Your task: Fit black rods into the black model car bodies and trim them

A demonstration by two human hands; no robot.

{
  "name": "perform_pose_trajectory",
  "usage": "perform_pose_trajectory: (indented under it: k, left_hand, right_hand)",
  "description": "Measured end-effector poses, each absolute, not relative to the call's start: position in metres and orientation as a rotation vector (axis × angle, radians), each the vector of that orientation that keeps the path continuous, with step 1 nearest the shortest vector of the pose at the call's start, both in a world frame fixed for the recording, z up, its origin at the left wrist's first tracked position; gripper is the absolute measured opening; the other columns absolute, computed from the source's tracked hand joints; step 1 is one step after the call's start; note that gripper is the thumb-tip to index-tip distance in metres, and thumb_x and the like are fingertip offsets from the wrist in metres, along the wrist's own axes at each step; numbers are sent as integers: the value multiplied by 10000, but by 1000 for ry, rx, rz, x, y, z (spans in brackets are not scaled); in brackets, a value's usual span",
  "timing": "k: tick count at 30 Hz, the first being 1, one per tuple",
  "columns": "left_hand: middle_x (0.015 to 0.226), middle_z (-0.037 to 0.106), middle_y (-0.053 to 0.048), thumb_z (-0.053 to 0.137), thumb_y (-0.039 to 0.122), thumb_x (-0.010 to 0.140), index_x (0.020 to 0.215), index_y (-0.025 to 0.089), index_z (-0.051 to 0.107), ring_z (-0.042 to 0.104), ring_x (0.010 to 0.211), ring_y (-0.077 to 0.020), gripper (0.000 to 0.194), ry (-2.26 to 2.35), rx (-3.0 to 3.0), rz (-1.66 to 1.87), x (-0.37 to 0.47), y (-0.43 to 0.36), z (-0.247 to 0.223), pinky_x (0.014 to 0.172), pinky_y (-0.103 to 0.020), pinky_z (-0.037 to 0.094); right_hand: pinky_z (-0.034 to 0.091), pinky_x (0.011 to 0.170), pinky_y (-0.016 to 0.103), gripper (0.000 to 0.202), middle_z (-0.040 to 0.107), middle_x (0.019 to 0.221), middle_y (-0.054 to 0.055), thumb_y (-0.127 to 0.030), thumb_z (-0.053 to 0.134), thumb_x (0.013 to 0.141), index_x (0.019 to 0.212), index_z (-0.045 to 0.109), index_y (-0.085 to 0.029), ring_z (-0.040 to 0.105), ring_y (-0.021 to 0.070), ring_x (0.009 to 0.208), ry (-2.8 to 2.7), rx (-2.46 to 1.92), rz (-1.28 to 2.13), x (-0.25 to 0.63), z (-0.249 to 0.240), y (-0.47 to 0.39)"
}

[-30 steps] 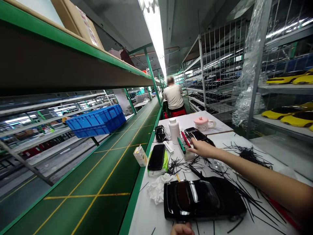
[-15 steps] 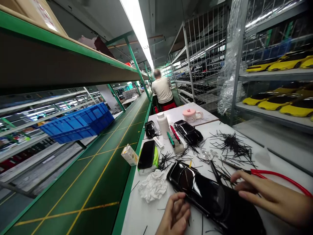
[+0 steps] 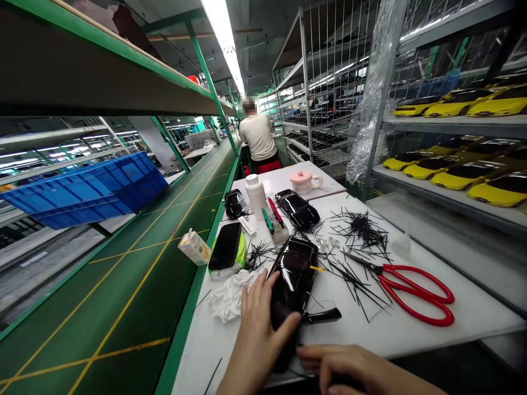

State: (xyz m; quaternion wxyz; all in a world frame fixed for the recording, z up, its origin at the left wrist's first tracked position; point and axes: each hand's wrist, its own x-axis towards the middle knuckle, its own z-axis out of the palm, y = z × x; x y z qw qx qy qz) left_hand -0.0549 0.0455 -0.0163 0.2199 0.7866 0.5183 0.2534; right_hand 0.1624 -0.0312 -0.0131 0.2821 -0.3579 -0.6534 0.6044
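A glossy black model car body (image 3: 290,285) lies lengthwise on the white table in front of me. My left hand (image 3: 261,323) grips it, with fingers along its left side and the thumb across its top. A black door-like flap (image 3: 323,316) sticks out from the car's right side. Low at the car's near end is my right hand (image 3: 349,367), its fingers curled and the index fingertip against the edge; whatever they pinch is hidden. Red-handled scissors (image 3: 415,288) lie to the right, beside scattered thin black strips (image 3: 366,230).
Crumpled tissue (image 3: 226,296), a phone (image 3: 225,247), a drink carton (image 3: 194,247), a white bottle (image 3: 256,197), a pink-lidded mug (image 3: 302,181) and another black car (image 3: 297,208) stand around. A green conveyor (image 3: 135,274) runs left. Racks hold yellow cars (image 3: 453,173). A person sits ahead.
The model car has turned to point more straight ahead, and a flap now stands out from its side. My left hand has moved onto the car; my right moved away from the scissors toward the near end.
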Motion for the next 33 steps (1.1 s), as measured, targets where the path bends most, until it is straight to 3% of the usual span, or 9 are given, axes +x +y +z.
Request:
perform_pose_trajectory:
  k: [2,5,8,11,15,20,25,29,33]
  left_hand:
    - [1625,294,-121,698,283,806,1480,294,418,187,1520,-383,730,1475,2343,617,-63,25,-24,1182,-709,110]
    - [1635,241,-145,680,273,827,1528,295,305,231,1508,-381,795,1632,2323,647,-71,-4,-45,1151,-670,291]
    - [1565,342,-189,620,292,875,1532,256,261,389,1435,-358,749,1783,2194,804,-74,-21,-64,1091,-595,431]
    - [1482,437,-175,649,304,850,1505,250,304,463,1374,-348,742,1807,2123,932,-74,-24,-71,1086,-577,444]
    - [1435,463,-164,712,297,784,1449,234,402,483,1345,-344,736,1762,2082,1016,-72,-22,-68,1084,-548,454]
    - [1373,478,-163,743,300,733,1372,195,482,491,1311,-344,698,1712,1993,1271,-61,-19,-57,1091,-548,437]
    - [1344,481,-153,757,327,715,1356,197,495,489,1275,-349,705,1675,1988,1392,-50,-13,-48,1097,-578,399]
    - [1324,477,-152,771,336,690,1328,205,512,456,1282,-378,701,1656,2033,1430,-47,-9,-47,1109,-654,333]
    - [1314,467,-152,781,342,662,1308,206,521,464,1274,-379,709,1666,2050,1432,-46,-8,-48,1109,-650,335]
  right_hand:
    - [546,922,358,436,751,1023,93,-589,444,967,923,690,-232,718,245,996,-1697,-986,1595,173,-12,-26]
    - [524,601,323,485,681,706,46,-586,323,991,984,648,-225,655,211,623,-1624,-1333,1154,205,-28,-8]
    - [482,614,383,394,686,819,96,-560,412,926,938,597,-212,653,284,732,-1691,-1767,466,232,-58,11]
    - [493,620,413,338,701,925,128,-476,417,904,1018,568,-196,669,318,783,-1842,-1905,240,246,-82,21]
    - [532,670,422,326,711,1000,136,-386,372,933,1092,572,-182,698,303,803,-1941,-1829,172,255,-84,22]
    - [523,601,364,282,660,1020,115,-438,387,980,1023,586,-243,685,275,844,-1776,-1608,87,255,-40,14]
    - [557,813,371,196,632,1187,79,-369,492,982,1070,661,-325,648,269,1083,-1707,-1369,114,236,-8,6]
    - [575,911,321,223,717,1120,6,-267,545,976,1153,648,-357,687,211,1057,-1723,-1166,334,224,-9,7]
    - [590,917,288,267,743,1134,3,-215,551,964,1183,662,-321,712,196,1050,-1795,-1097,358,215,-13,13]
